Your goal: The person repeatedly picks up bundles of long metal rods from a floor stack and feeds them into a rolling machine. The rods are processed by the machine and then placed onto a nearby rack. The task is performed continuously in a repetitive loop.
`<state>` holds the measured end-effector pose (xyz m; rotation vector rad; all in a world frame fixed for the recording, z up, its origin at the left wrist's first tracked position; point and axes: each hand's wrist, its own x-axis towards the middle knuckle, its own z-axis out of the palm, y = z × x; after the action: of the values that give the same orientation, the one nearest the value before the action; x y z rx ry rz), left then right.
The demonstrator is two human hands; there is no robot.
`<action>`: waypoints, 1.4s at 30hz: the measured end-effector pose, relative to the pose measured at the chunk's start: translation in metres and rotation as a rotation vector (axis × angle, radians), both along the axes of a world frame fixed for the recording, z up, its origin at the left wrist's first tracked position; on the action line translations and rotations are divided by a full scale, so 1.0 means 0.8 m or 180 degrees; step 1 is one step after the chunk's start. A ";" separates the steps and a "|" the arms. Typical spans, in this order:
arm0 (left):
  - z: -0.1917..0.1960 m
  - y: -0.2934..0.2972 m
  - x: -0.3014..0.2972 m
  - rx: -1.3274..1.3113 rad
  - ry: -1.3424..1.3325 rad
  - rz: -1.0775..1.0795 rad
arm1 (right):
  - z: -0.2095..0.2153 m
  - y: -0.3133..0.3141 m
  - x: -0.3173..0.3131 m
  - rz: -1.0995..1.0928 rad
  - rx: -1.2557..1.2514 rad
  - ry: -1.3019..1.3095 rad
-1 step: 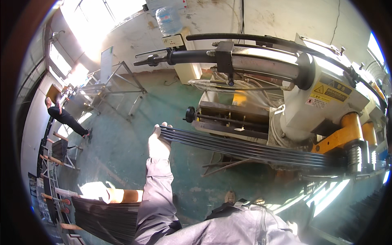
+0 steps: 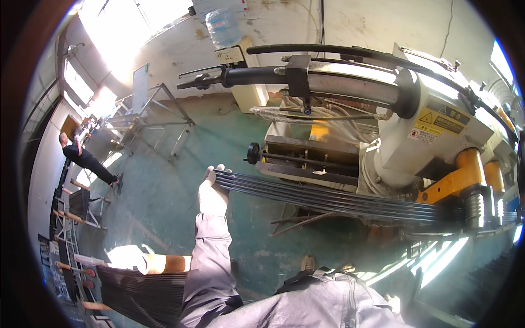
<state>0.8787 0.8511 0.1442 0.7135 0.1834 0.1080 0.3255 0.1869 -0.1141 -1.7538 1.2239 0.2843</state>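
The left hand grips the rods beside the machine. The right hand's state cannot be told.

Industrial workshop: heavy machine, long dark rods, worn green floor.

Safety signs on the pale machine housing: a yellow-and-black warning label bears a triangle with a dark mark; near its lower left, a white label carries a red round symbol. The fine print is too small to tell.
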 end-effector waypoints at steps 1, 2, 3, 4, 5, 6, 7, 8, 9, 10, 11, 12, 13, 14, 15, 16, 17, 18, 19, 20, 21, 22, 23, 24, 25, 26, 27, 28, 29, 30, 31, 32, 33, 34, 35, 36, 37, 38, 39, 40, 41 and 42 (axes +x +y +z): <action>0.000 -0.001 -0.002 0.0066 0.0120 -0.0046 | 0.021 0.011 0.010 -0.0462 0.0228 -0.0160; 0.002 -0.003 -0.004 0.0075 0.0120 -0.0071 | 0.041 0.017 0.014 -0.0698 0.0309 -0.0280; 0.005 -0.004 -0.007 0.0074 0.0176 -0.0130 | 0.054 0.020 0.020 -0.0794 0.0188 -0.0324; 0.008 -0.006 -0.010 0.0129 0.0326 -0.0094 | 0.064 0.021 0.019 -0.0900 0.0067 -0.0357; 0.013 -0.006 -0.013 0.0304 0.0388 -0.0107 | 0.068 0.017 0.020 -0.0650 -0.0084 -0.0304; 0.017 -0.006 -0.015 0.0422 0.0472 -0.0092 | 0.068 0.012 0.015 -0.0363 -0.0292 -0.0225; 0.020 -0.005 -0.017 0.0622 0.0504 -0.0162 | 0.062 0.005 0.013 0.0561 -0.0730 0.0196; 0.021 -0.004 -0.019 0.0836 0.0493 -0.0252 | 0.055 -0.003 0.009 0.1120 -0.0933 0.0408; 0.022 -0.001 -0.022 0.1184 0.0531 -0.0323 | 0.046 -0.010 0.008 0.1820 -0.1355 0.0854; 0.021 0.002 -0.022 0.1403 0.0560 -0.0401 | 0.040 -0.015 0.008 0.1770 -0.1473 0.1107; 0.020 0.007 -0.023 0.1679 0.0623 -0.0528 | 0.035 -0.019 0.013 0.2438 -0.1842 0.1071; 0.018 0.010 -0.022 0.1758 0.0677 -0.0590 | 0.033 -0.021 0.021 0.1499 -0.1097 0.0862; 0.017 0.015 -0.021 0.1932 0.0818 -0.0568 | 0.035 -0.024 0.032 0.0817 -0.0572 0.0719; 0.016 0.018 -0.019 0.2198 0.0858 -0.0501 | 0.038 -0.022 0.047 -0.0111 0.0038 0.0465; 0.017 0.020 -0.015 0.2148 0.0929 -0.0436 | 0.048 -0.032 0.062 0.1124 -0.0440 0.0125; 0.018 0.019 -0.012 0.2142 0.0991 -0.0283 | 0.050 -0.033 0.083 0.0069 0.0092 0.0352; 0.021 0.015 -0.009 0.1902 0.0915 -0.0237 | 0.055 -0.044 0.101 0.0244 0.0021 0.0411; 0.023 0.006 -0.011 0.1695 0.0829 -0.0109 | 0.060 -0.060 0.112 0.0349 0.0009 0.0446; 0.026 -0.007 -0.009 0.1695 0.0863 0.0062 | 0.056 -0.076 0.124 0.0318 0.0029 0.0433; 0.028 -0.023 -0.013 0.1801 0.0830 0.0151 | 0.046 -0.096 0.134 0.0277 0.0117 0.0437; 0.027 -0.044 -0.018 0.1567 0.0726 0.0391 | 0.033 -0.121 0.139 0.0365 0.0059 0.0410; 0.022 -0.070 -0.034 0.1352 0.0848 0.0811 | 0.016 -0.151 0.143 0.0803 -0.0126 0.0359; 0.011 -0.102 -0.048 0.1269 0.0818 0.0950 | -0.003 -0.180 0.145 0.0717 -0.0128 0.0317; 0.001 -0.130 -0.063 0.1240 0.0668 0.0978 | -0.023 -0.205 0.142 0.0596 -0.0082 0.0270; -0.015 -0.161 -0.073 0.1176 0.0941 0.1106 | -0.046 -0.234 0.147 0.1058 -0.0486 0.0290; -0.041 -0.196 -0.088 0.0890 0.1074 0.1031 | -0.064 -0.258 0.147 0.1483 -0.0816 0.0462; -0.066 -0.227 -0.102 0.0907 0.1153 0.0840 | -0.078 -0.286 0.148 0.3114 -0.1581 0.1299; -0.096 -0.260 -0.126 0.0708 0.0928 0.0109 | -0.084 -0.309 0.142 0.3106 -0.1741 0.0975; -0.123 -0.288 -0.133 0.0338 0.0307 -0.1312 | -0.083 -0.331 0.134 0.2963 -0.1642 0.0931; -0.150 -0.316 -0.157 0.0630 0.0814 -0.1106 | -0.079 -0.349 0.131 0.2814 -0.1537 0.0930; -0.175 -0.345 -0.179 0.0621 0.1033 -0.1237 | -0.074 -0.362 0.131 0.2701 -0.1423 0.0926; -0.195 -0.369 -0.199 0.1128 0.1252 -0.1294 | -0.065 -0.375 0.131 0.2584 -0.1326 0.0923; -0.210 -0.390 -0.214 0.1599 0.1276 -0.1469 | -0.053 -0.382 0.130 0.2332 -0.1166 0.0913; -0.221 -0.409 -0.228 0.2159 0.1115 -0.1712 | -0.044 -0.390 0.133 0.2235 -0.1105 0.0884; -0.228 -0.423 -0.235 0.2925 0.0847 -0.1965 | -0.035 -0.394 0.135 0.2197 -0.1092 0.0846; -0.232 -0.432 -0.241 0.3834 0.0437 -0.2141 | -0.030 -0.393 0.138 0.2169 -0.1092 0.0815; -0.235 -0.439 -0.242 0.4464 0.0060 -0.2219 | -0.028 -0.391 0.141 0.2252 -0.1150 0.0741; -0.235 -0.441 -0.240 0.4653 -0.0163 -0.2218 | -0.029 -0.383 0.142 0.2383 -0.1248 0.0656; -0.237 -0.441 -0.235 0.4486 -0.0282 -0.2112 | -0.032 -0.375 0.141 0.2555 -0.1376 0.0566; -0.238 -0.437 -0.227 0.4363 -0.0177 -0.2115 | -0.037 -0.365 0.139 0.2844 -0.1594 0.0473; -0.240 -0.433 -0.221 0.3879 -0.0011 -0.2079 | -0.043 -0.346 0.132 0.3101 -0.1776 0.0407; -0.244 -0.427 -0.215 0.3253 0.0177 -0.2084 | -0.049 -0.325 0.125 0.3361 -0.1991 0.0340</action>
<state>0.7071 0.5098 -0.0506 1.7593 -0.0800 -0.4829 0.4251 -0.0730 -0.1534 -2.8649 0.3295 0.6471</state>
